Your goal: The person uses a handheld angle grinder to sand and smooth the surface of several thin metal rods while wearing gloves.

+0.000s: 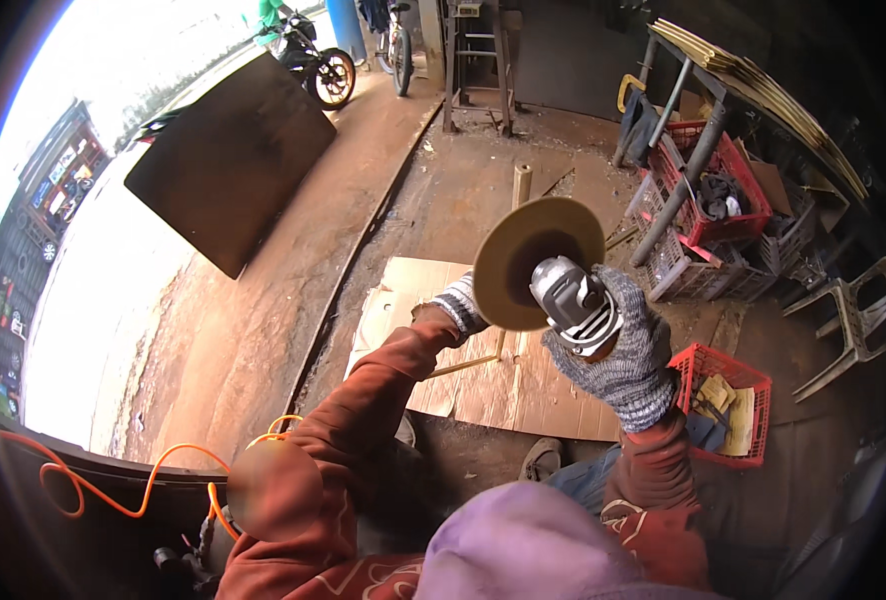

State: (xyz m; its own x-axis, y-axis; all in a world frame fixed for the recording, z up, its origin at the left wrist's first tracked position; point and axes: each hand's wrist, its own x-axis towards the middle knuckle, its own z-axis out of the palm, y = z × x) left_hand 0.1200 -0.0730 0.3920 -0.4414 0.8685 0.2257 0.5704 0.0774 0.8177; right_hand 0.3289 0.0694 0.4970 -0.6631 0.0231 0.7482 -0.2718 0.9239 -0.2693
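Observation:
My right hand (pixel 628 355), in a grey knit glove, is wrapped round the silver head of an angle grinder (pixel 571 300). A wide tan disc (pixel 533 225), dark around its middle, is mounted on the tool. My left hand (pixel 461 303), gloved the same way, is just left of the disc, which hides its fingers. A tan bar (pixel 522 185) shows beyond the disc. Thin bars (pixel 468 366) of similar colour run below it, over a flattened cardboard sheet (pixel 413 290) on the floor.
A red crate (pixel 760 440) with yellowish sheets is near my right side. More crates (pixel 708 255) are stacked under a rack of strips (pixel 753 75), beside a plastic chair (pixel 848 320). A dark panel (pixel 233 160) stands at left. An orange hose (pixel 128 512) coils at lower left.

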